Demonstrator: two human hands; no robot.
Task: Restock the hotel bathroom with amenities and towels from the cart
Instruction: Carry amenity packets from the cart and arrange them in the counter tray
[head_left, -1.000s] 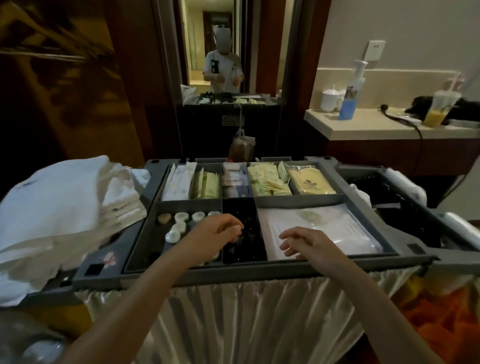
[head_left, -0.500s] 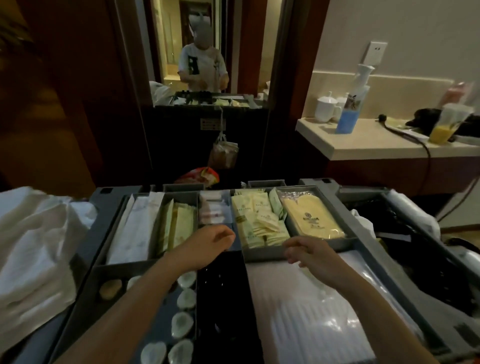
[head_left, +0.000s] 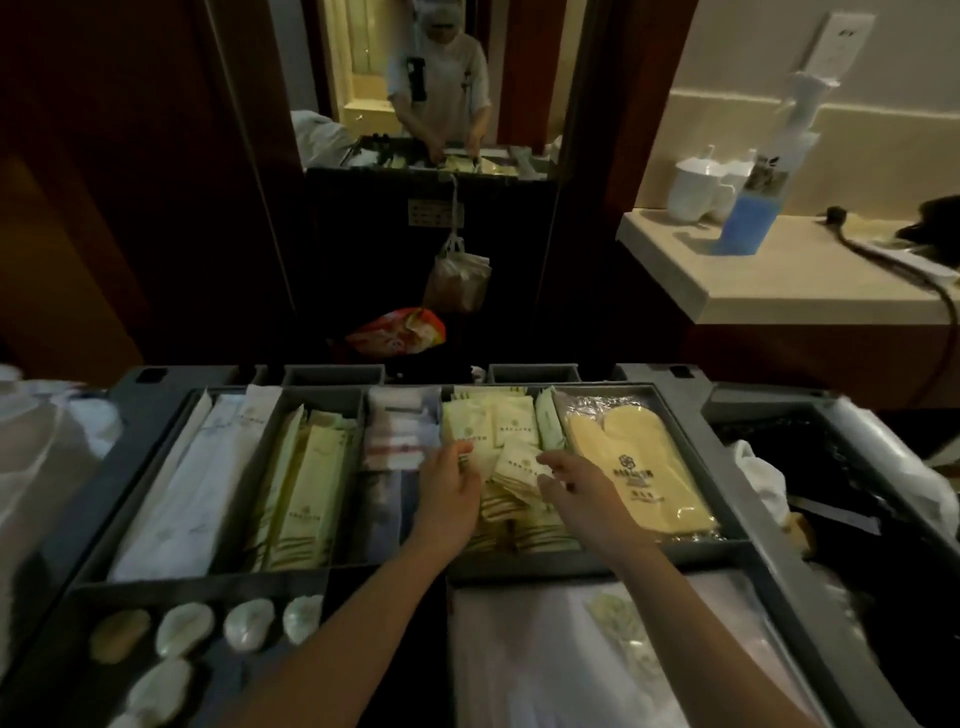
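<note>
The grey cart tray (head_left: 693, 441) holds compartments of amenities. Both my hands reach into the middle rear compartment of pale yellow sachets (head_left: 511, 421). My left hand (head_left: 449, 493) has its fingertips curled on a sachet at the left of the pile. My right hand (head_left: 579, 493) pinches the corner of a tilted sachet (head_left: 519, 464) lifted off the pile. A pack of yellow slippers (head_left: 641, 467) lies just right of my right hand. White towels (head_left: 41, 467) are stacked at the cart's left end, blurred.
Long white packets (head_left: 208, 467) and long green-yellow packets (head_left: 311, 483) fill the left compartments. Small round wrapped soaps (head_left: 249, 623) lie at front left, a plastic-wrapped white item (head_left: 545, 654) at front right. A counter (head_left: 779, 301) with a blue spray bottle (head_left: 748, 218) stands behind right.
Both hands moved forward from the front compartments to the sachet compartment and took hold of sachets. The view tilted down and closer to the tray.
</note>
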